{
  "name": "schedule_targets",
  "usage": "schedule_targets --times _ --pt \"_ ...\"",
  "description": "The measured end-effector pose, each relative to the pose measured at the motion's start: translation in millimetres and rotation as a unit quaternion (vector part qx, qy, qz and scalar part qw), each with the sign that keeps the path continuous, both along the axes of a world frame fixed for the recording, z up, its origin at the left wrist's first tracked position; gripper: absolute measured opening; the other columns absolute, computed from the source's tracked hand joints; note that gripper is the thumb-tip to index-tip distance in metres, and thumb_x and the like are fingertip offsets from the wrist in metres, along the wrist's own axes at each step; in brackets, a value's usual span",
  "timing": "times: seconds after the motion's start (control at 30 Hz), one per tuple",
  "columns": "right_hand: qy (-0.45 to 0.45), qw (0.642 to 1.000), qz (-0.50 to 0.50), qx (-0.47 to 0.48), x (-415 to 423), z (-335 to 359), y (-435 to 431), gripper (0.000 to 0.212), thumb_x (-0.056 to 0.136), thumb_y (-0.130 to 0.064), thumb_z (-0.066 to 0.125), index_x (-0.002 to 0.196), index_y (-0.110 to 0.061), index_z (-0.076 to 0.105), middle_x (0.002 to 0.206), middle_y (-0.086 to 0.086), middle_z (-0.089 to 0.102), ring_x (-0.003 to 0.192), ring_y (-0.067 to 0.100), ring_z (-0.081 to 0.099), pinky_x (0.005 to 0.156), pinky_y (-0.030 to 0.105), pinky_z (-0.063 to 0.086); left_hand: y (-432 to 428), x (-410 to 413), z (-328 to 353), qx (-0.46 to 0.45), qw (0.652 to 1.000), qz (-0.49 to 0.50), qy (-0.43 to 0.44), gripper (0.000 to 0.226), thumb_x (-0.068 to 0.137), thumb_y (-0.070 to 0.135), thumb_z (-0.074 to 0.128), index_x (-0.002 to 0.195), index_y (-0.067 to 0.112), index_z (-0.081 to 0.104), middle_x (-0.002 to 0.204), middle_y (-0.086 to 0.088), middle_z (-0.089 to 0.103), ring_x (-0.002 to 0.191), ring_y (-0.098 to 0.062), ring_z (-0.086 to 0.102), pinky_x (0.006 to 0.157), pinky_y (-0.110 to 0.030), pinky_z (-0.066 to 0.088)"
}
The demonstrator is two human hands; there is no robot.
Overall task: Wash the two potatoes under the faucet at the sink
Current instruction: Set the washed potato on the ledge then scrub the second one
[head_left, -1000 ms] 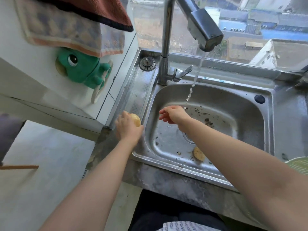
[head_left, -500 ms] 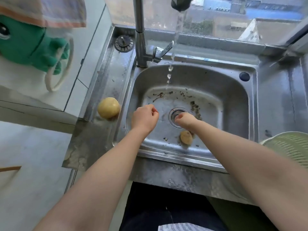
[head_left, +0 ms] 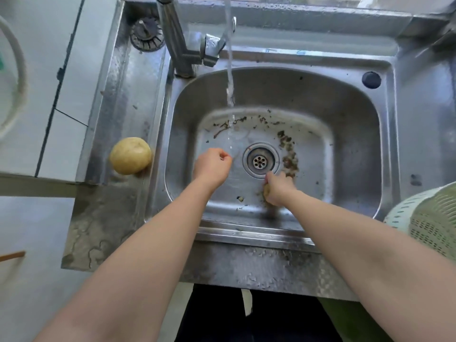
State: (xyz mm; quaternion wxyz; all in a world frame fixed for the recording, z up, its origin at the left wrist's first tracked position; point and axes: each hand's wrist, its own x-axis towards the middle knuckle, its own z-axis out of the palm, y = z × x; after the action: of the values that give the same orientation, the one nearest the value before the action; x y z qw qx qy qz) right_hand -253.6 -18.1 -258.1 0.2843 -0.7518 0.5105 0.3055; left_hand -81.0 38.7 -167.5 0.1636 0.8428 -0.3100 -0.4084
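Observation:
A yellow potato [head_left: 130, 155] lies on the wet steel ledge left of the sink basin [head_left: 350, 134]. A second, dirty potato [head_left: 266, 191] sits on the basin floor just below the drain [head_left: 259, 161], mostly covered by my right hand [head_left: 278, 188], whose fingers are closed around it. My left hand [head_left: 211, 166] hovers in the basin left of the drain, fingers curled in and holding nothing. Water runs in a thin stream [head_left: 230, 70] from the faucet [head_left: 177, 40] and lands beyond my left hand.
Peel scraps and dirt [head_left: 287, 151] lie around the drain. A drain stopper [head_left: 147, 33] rests on the ledge behind the faucet. A pale green colander [head_left: 429, 223] stands at the right edge. White tiled wall [head_left: 61, 70] rises on the left.
My left hand set the yellow potato on the ledge and moved into the basin. My right hand dropped from near the water stream onto the potato by the drain. The camera tilted down.

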Motion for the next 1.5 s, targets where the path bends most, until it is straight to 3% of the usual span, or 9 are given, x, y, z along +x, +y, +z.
schedule_targets --times 0.23,0.4,0.63,0.87,1.0,1.13,1.27,1.43,1.5 --pt "-0.010 0.999 -0.033 -0.032 20 20 -16 0.035 0.096 -0.013 0.045 0.128 0.003 0.044 0.134 0.025 0.044 0.115 0.040 0.052 0.083 0.037 0.043 -1 11 13 0.004 1.000 -0.005 0.027 0.028 0.093 0.021 0.045 0.103 0.011 0.070 0.101 -0.009 0.073 0.099 -0.028 0.065 0.088 -0.038 0.052" --pt "0.026 0.999 -0.041 0.016 24 14 -17 0.058 0.088 -0.025 0.065 0.138 -0.010 0.038 0.149 0.018 0.022 0.133 0.043 0.030 0.103 0.048 0.041 -6 12 12 0.012 0.999 -0.019 0.039 0.029 0.094 0.023 0.045 0.105 0.011 0.069 0.103 -0.009 0.072 0.100 -0.028 0.064 0.091 -0.041 0.053" --pt "-0.012 0.993 -0.119 0.027 12 -1 -11 0.042 0.082 -0.017 0.063 0.119 -0.013 0.046 0.125 0.018 0.047 0.107 0.036 0.055 0.079 0.039 0.048 -8 13 1 0.023 0.998 -0.019 0.063 0.029 0.094 0.021 0.045 0.107 0.009 0.069 0.106 -0.011 0.071 0.103 -0.030 0.064 0.094 -0.042 0.052" --pt "-0.344 0.814 -0.417 0.212 64 59 -36 0.041 0.084 -0.030 0.067 0.115 -0.013 0.045 0.092 0.004 0.052 0.073 0.016 0.053 0.053 0.025 0.049 -20 18 17 0.009 0.996 0.023 0.086 0.027 0.094 0.025 0.042 0.097 0.010 0.064 0.089 -0.009 0.068 0.082 -0.028 0.060 0.089 -0.045 0.053" --pt "-0.391 0.803 -0.404 0.196 93 97 -38 0.027 0.095 -0.032 0.047 0.111 -0.011 0.052 0.087 0.005 0.056 0.064 0.017 0.050 0.048 0.026 0.040 -28 14 44 0.010 0.982 0.087 0.170 0.049 0.097 0.054 0.030 0.109 0.014 0.056 0.085 -0.011 0.065 0.065 -0.023 0.054 0.061 -0.031 0.050" --pt "-0.449 0.794 -0.384 0.145 107 127 -34 0.025 0.100 -0.028 0.035 0.086 -0.017 0.053 0.074 0.007 0.055 0.056 0.020 0.047 0.048 0.027 0.038 -34 11 65 -0.051 0.970 0.113 0.211 0.050 0.098 0.053 0.032 0.092 0.014 0.062 0.069 -0.008 0.063 0.050 -0.018 0.043 0.047 -0.023 0.033" --pt "-0.480 0.790 -0.346 0.163 104 144 -32 0.027 0.099 -0.030 0.044 0.116 -0.012 0.054 0.081 0.005 0.059 0.064 0.018 0.050 0.051 0.023 0.040 -41 13 76 -0.060 0.970 0.189 0.144 0.065 0.082 0.057 0.029 0.096 0.009 0.070 0.082 -0.018 0.073 0.073 -0.041 0.062 0.077 -0.048 0.053" --pt "-0.460 0.796 -0.388 0.061 111 158 -39 0.024 0.098 -0.023 0.042 0.084 -0.013 0.058 0.069 -0.002 0.055 0.062 0.011 0.050 0.058 0.026 0.040 -39 4 82 -0.104 0.973 0.170 0.117 0.054 0.092 0.051 0.034 0.076 0.010 0.066 0.091 -0.026 0.071 0.086 -0.044 0.063 0.077 -0.046 0.052" --pt "-0.482 0.784 -0.381 0.086 110 163 -38 0.021 0.098 -0.022 0.042 0.095 -0.013 0.061 0.076 -0.002 0.055 0.063 0.009 0.050 0.054 0.020 0.041 -41 4 85 -0.122 0.966 0.184 0.136 0.048 0.093 0.049 0.037 0.073 0.013 0.061 0.087 -0.026 0.068 0.075 -0.038 0.057 0.070 -0.041 0.046"
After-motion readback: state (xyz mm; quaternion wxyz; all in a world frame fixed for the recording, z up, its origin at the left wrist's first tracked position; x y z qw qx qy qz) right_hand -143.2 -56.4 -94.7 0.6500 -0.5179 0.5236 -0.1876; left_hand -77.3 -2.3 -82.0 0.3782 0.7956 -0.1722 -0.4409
